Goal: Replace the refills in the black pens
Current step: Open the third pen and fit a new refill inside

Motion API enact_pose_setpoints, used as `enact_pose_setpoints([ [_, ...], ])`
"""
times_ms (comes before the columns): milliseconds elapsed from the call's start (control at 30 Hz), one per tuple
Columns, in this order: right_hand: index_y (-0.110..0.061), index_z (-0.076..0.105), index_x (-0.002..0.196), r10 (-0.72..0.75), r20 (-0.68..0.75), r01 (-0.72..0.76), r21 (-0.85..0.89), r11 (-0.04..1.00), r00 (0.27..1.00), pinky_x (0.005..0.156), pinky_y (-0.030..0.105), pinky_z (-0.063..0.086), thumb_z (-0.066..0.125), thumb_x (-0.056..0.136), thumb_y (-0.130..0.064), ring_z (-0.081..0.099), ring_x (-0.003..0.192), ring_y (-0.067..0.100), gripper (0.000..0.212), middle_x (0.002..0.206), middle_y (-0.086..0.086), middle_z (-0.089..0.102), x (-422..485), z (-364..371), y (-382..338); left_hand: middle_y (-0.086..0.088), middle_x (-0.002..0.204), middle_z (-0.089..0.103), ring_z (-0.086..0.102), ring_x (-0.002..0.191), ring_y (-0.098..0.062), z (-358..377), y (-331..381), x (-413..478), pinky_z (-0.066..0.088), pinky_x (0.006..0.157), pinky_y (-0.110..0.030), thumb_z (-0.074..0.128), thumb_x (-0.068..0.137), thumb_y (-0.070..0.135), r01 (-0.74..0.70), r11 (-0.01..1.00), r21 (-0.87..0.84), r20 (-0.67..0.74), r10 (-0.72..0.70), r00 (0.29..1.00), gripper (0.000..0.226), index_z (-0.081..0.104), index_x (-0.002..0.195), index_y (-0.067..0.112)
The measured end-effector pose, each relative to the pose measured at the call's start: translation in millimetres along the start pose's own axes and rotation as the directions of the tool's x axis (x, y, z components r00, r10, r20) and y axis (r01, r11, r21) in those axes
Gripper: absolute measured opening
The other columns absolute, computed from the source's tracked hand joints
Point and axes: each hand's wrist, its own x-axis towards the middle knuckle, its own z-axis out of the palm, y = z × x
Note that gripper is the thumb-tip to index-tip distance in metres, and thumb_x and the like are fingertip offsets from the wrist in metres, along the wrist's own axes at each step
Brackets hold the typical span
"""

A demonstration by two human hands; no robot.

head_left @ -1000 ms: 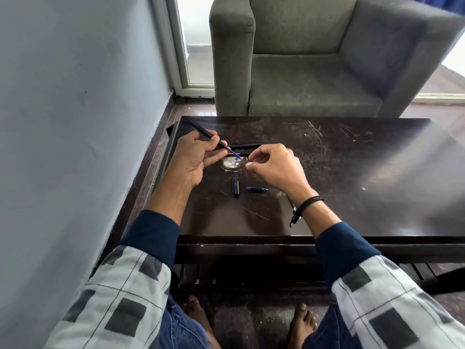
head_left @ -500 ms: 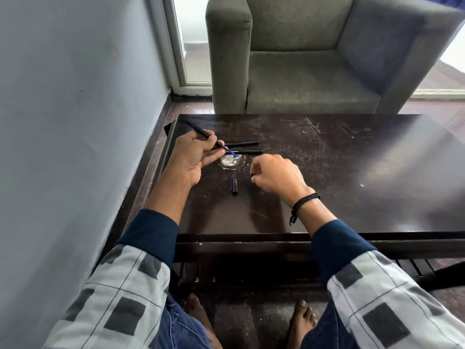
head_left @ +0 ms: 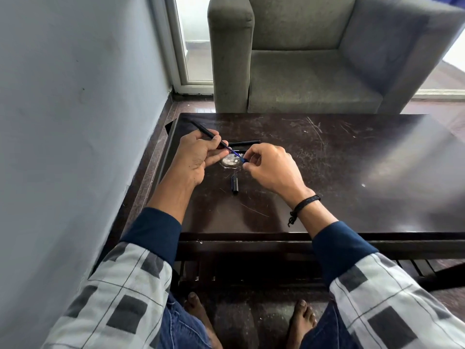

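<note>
1. A dark, scratched low table (head_left: 327, 172) stood against a grey wall, with a grey armchair (head_left: 314, 71) just beyond its far edge.
2. The left hand (head_left: 198, 157) was closed around a black pen barrel (head_left: 206, 131), tilted so that its far end pointed up and away to the left.
3. A thin blue refill (head_left: 235, 154) stuck out of the barrel's near end, above a small round shiny object (head_left: 230, 162) lying on the table; what that object was could not be told.
4. The right hand (head_left: 271, 167) had thumb and forefinger pinched together at the refill's free end, on what looked like a small blue piece (head_left: 243, 160), too small to identify.
5. Two more black pens (head_left: 245, 142) lay side by side just behind the hands, and a short black pen part (head_left: 234, 183) lay near the front of them, apart from both.
6. The step in hand appeared to be seating the refill in the barrel.
7. The next move would probably call for a straight push along the barrel's axis while the left hand held firm, then fitting the short black part.
</note>
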Motion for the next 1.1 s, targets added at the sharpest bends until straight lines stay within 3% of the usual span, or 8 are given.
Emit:
enact_pose_setpoints([
  [467, -0.023, 0.075, 0.102, -0.015, -0.044, 0.018, 0.059, 0.998, 0.999, 0.082, 0.036, 0.055, 0.07, 0.088, -0.025, 0.067, 0.091, 0.017, 0.014, 0.098, -0.006, 0.073, 0.6, 3.4, 0.1, -0.016, 0.087, 0.071, 0.075, 0.078, -0.024, 2.3, -2.1, -1.8, 0.061, 0.066, -0.03, 0.06, 0.094, -0.005, -0.002, 1.0, 0.023, 0.017, 0.001, 1.0, 0.014, 0.064, 0.091, 0.008],
  [733, -0.024, 0.076, 0.097, 0.083, -0.018, -0.078, 0.208, 0.975, 0.996, 0.082, 0.033, 0.055, 0.076, 0.086, -0.024, 0.066, 0.086, 0.01, 0.011, 0.089, -0.009, 0.072, 5.5, 9.2, 4.5, -0.016, 0.088, 0.071, 0.075, 0.079, -0.023, 1.7, -3.0, 0.0, 0.062, 0.071, -0.033, 0.06, 0.094, -0.004, -0.004, 1.0, 0.004, 0.015, 0.004, 1.0, 0.013, 0.065, 0.091, 0.008],
  [867, -0.024, 0.075, 0.1, 0.0, -0.066, 0.008, 0.119, 0.993, 0.998, 0.08, 0.034, 0.053, 0.072, 0.089, -0.025, 0.065, 0.089, 0.014, 0.012, 0.095, -0.008, 0.07, 3.0, 14.1, 1.1, -0.016, 0.088, 0.072, 0.075, 0.08, -0.025, 3.2, -4.0, -1.0, 0.062, 0.07, -0.032, 0.061, 0.094, -0.005, -0.003, 1.0, 0.011, 0.021, 0.003, 1.0, 0.012, 0.065, 0.093, 0.007],
  [1100, -0.025, 0.077, 0.098, 0.132, 0.008, -0.125, 0.375, 0.918, 0.991, 0.079, 0.033, 0.056, 0.069, 0.095, -0.024, 0.068, 0.083, 0.012, 0.009, 0.087, -0.006, 0.075, 9.1, 14.7, 1.6, -0.015, 0.086, 0.074, 0.076, 0.082, -0.026, 6.5, -10.2, -2.3, 0.061, 0.07, -0.031, 0.061, 0.093, -0.005, 0.0, 0.999, 0.05, 0.055, -0.003, 0.998, 0.011, 0.065, 0.098, 0.005],
])
